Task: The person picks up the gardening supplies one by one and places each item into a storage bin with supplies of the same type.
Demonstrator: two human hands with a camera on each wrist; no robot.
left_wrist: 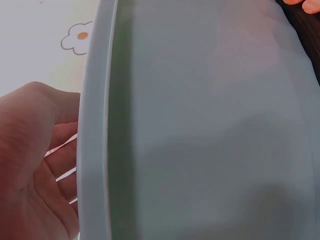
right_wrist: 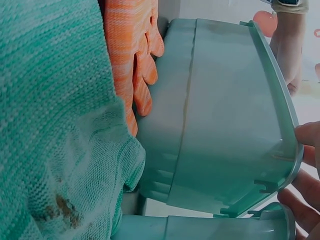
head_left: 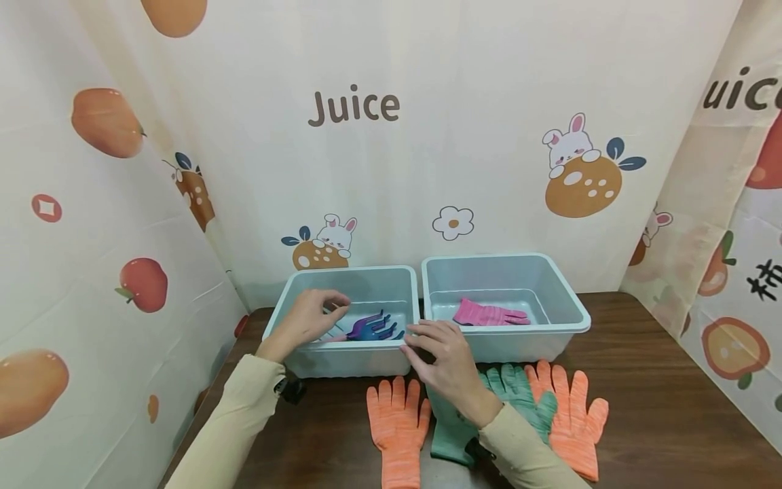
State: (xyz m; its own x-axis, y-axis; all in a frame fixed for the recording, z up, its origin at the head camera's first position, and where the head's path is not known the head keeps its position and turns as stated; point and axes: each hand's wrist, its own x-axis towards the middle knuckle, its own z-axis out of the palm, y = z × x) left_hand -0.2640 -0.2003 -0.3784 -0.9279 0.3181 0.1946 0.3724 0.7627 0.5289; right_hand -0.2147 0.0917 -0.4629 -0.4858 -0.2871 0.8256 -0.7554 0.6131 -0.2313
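Observation:
Over the left light-blue plastic bin (head_left: pixel 351 353) hangs my left hand (head_left: pixel 311 316), its fingers loosely bent and nothing held. A blue-purple glove (head_left: pixel 369 328) lies in that bin near the front wall. In the left wrist view the left hand (left_wrist: pixel 30 165) is seen beyond the bin's rim (left_wrist: pixel 93 125). My right hand (head_left: pixel 442 360) is at the front corner where the two bins meet. Its fingertips (right_wrist: pixel 307 134) appear to touch the left bin's rim in the right wrist view. Inside the right bin (head_left: pixel 519 343) is a pink glove (head_left: pixel 489 314).
An orange glove (head_left: pixel 398 424) lies flat before the left bin. Green gloves (head_left: pixel 519 394) lie partly under my right arm, overlapping another orange glove (head_left: pixel 574 421). One green glove shows a brown stain in the right wrist view. A printed curtain (head_left: pixel 391 170) hangs behind the dark wooden table (head_left: pixel 647 380).

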